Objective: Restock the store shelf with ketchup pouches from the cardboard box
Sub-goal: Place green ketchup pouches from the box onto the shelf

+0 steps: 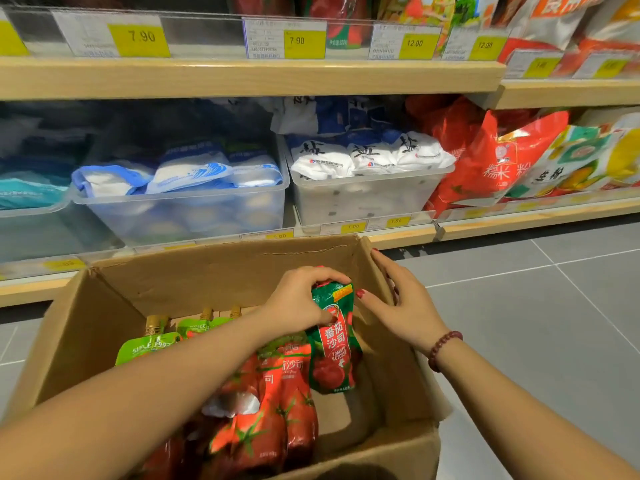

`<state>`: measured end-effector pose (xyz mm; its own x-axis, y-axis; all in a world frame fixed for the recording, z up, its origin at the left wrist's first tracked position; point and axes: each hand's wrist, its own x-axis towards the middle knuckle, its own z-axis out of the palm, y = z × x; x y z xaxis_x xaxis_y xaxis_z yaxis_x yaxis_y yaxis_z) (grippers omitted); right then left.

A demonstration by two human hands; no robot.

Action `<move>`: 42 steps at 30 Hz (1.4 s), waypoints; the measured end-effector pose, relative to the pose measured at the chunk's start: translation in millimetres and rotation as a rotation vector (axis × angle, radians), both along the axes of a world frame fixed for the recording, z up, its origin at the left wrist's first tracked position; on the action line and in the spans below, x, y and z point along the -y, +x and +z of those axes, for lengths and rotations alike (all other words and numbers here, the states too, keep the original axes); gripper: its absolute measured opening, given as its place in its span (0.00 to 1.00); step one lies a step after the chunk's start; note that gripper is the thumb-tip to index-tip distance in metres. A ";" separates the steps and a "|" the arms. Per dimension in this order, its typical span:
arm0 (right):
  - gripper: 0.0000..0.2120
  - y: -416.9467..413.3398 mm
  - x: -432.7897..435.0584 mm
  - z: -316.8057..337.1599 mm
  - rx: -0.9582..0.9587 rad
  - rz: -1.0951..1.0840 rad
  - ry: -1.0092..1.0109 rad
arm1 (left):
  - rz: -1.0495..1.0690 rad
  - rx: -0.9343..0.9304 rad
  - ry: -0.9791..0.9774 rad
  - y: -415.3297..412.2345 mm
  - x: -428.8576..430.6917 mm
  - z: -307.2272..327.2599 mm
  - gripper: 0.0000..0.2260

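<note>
An open cardboard box [194, 271] stands on the floor in front of the shelves. Inside lie several red ketchup pouches [277, 410], with green-topped, gold-capped pouches [152, 344] upright behind them. My left hand [301, 299] grips the top of one red-and-green ketchup pouch [334, 355], holding it upright above the box's bare right side. My right hand [401, 299] hovers just right of that pouch, fingers spread, by the box's right wall. The upper shelf [242, 76] shows red pouches [332, 15] behind its price tags.
Clear plastic bins [180, 216] of white and blue salt bags fill the lower shelf [502, 223]. Red and multicoloured flour bags [491, 161] stand to the right. Grey tiled floor [536, 323] lies right of the box.
</note>
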<state>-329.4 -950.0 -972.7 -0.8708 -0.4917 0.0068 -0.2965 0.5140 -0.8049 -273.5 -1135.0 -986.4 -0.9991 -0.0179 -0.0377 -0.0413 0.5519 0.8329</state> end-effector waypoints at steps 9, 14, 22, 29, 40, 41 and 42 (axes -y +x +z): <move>0.40 -12.7 20.4 54.1 -0.022 0.480 -0.027 | 0.070 -0.163 0.146 -20.5 43.9 115.2 0.18; 0.45 -18.2 40.2 90.9 -0.104 0.496 -0.187 | 0.078 -0.239 0.243 -24.8 64.6 187.6 0.17; 0.43 -29.2 85.1 162.9 -0.177 0.503 -0.444 | 0.047 -0.395 0.150 -30.1 90.3 277.7 0.17; 0.42 -47.8 124.6 188.7 -0.202 0.391 -0.648 | 0.141 -0.480 0.313 -39.4 121.0 303.7 0.20; 0.44 -103.8 169.6 253.3 -0.374 0.318 -0.689 | 0.505 -0.313 -0.842 -69.8 169.0 235.6 0.15; 0.44 -109.0 175.4 256.4 -0.386 0.311 -0.683 | 0.538 -0.364 -0.830 -72.0 168.1 231.7 0.13; 0.44 -114.2 181.3 258.6 -0.399 0.301 -0.677 | 0.575 -0.410 -0.833 -74.1 168.2 228.3 0.11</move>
